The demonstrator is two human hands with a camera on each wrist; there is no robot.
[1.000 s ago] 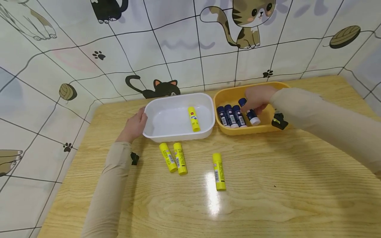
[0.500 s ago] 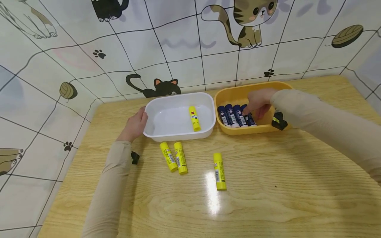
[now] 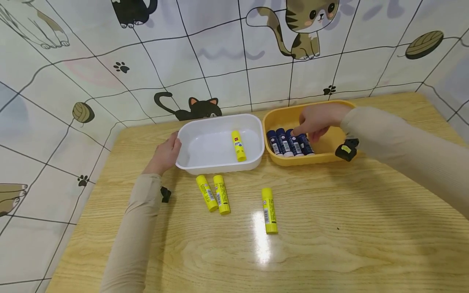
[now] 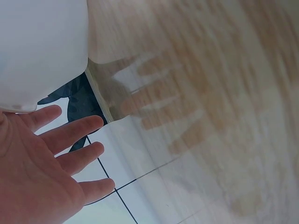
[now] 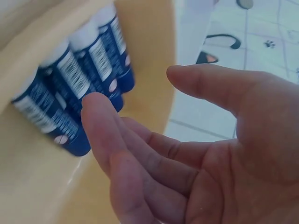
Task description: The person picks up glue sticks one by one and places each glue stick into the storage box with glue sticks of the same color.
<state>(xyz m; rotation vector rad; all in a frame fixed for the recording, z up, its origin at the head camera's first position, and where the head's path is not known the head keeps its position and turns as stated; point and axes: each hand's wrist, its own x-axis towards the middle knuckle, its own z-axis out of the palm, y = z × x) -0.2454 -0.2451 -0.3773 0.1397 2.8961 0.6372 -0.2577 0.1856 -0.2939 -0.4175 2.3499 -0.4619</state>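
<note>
Right grip (image 3: 318, 120): released, holding nothing; the right wrist view shows the thumb standing apart from the fingers. One fingertip is over the far end of the third blue stick (image 3: 295, 145) from the left; contact cannot be confirmed. Left grip (image 3: 165, 156): released, fingers straight and spread, at the left end of the white bin (image 3: 220, 167); whether it presses the wall cannot be told.

Table (image 3: 220, 252): wooden, carrying all items. The white bin and the orange bin (image 3: 311, 159) are set side by side on its far part, touching or nearly so.

Contents: the orange bin holds four blue sticks in a row in its left half, white ends toward the near wall. The white bin holds one yellow stick (image 3: 239, 145), toward its right end. On the table, a yellow pair (image 3: 221, 195) lies just in front of the white bin; a lone yellow stick (image 3: 269, 210) lies farther right, apart from both bins.

Assessment: the step in hand is judged to be straightening the blue row. The next move appears to call for a light fingertip nudge, sparing the neighbouring sticks, then a lift clear of the rim.
</note>
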